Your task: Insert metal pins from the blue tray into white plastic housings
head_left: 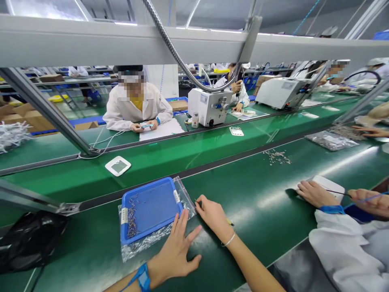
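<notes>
A blue tray [153, 207] with small metal parts [132, 219] heaped along its left side lies on a clear plastic bag [130, 252] on the green bench. My left hand [179, 243], with a blue band at the wrist, is spread at the tray's lower right corner, fingertips by the rim. To the right of the bag, my right hand [212, 213] has its thumb and forefinger pinched together near the bag's edge; what they hold, if anything, is too small to name. A yellow-tipped object [230, 222] shows beside the right hand.
A black bag [30, 239] lies at the left. A green conveyor [188, 152] carries a white square part [118, 166]. At the right, a co-worker's hands [319, 194] work over a white part. Small pieces [277, 156] lie scattered beyond. A metal frame crosses overhead.
</notes>
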`<action>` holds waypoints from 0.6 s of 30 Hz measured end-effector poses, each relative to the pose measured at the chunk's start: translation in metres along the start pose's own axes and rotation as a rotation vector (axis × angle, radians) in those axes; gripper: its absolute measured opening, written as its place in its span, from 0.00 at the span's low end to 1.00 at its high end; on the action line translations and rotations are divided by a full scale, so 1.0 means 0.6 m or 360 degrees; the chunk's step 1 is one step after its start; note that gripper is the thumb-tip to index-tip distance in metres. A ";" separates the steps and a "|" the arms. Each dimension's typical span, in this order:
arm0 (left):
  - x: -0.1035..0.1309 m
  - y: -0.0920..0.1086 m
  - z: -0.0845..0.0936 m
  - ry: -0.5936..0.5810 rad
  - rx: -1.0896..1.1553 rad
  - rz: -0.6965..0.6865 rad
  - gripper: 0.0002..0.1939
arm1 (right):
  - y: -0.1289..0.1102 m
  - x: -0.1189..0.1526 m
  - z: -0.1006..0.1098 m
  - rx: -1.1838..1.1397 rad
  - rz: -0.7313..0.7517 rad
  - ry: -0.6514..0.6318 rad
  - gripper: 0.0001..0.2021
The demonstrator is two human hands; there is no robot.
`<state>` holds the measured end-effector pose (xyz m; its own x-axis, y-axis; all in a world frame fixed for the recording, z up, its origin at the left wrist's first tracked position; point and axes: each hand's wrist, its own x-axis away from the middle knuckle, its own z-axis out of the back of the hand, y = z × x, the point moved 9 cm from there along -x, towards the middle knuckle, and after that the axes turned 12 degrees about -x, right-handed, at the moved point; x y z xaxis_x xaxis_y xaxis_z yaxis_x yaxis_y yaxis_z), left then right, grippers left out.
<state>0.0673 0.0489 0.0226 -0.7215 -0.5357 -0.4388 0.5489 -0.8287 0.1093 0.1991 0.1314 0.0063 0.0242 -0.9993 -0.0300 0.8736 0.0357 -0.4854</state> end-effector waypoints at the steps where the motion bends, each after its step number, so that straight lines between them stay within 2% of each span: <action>1: 0.000 -0.001 0.000 0.0002 -0.0003 0.0006 0.50 | 0.006 0.013 0.007 -0.0055 0.0008 0.0067 0.08; 4: 0.001 -0.004 0.001 -0.0002 0.0012 0.0013 0.47 | 0.023 0.056 0.039 -0.0209 0.0067 0.0370 0.10; 6: 0.004 -0.004 0.001 -0.0019 0.0020 -0.0003 0.43 | 0.029 0.082 0.056 -0.0187 0.0104 0.0493 0.13; 9: 0.008 -0.002 0.000 -0.0039 -0.0014 -0.0044 0.35 | 0.035 0.109 0.062 -0.0076 0.0056 0.0469 0.15; 12: 0.009 -0.003 0.001 -0.0003 0.0000 -0.0095 0.29 | 0.048 0.123 0.058 -0.0018 -0.0089 0.0399 0.15; 15: 0.008 0.000 0.004 0.0027 0.0042 -0.0165 0.30 | 0.065 0.127 0.066 0.0080 -0.0185 0.0390 0.18; 18: 0.007 0.011 0.007 0.0007 0.0051 -0.0244 0.35 | 0.101 0.120 0.099 0.0239 -0.0310 0.0465 0.21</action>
<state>0.0660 0.0404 0.0250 -0.7940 -0.4019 -0.4561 0.4186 -0.9055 0.0691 0.2824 0.0606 0.0266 -0.2697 -0.9402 -0.2081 0.9103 -0.1784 -0.3735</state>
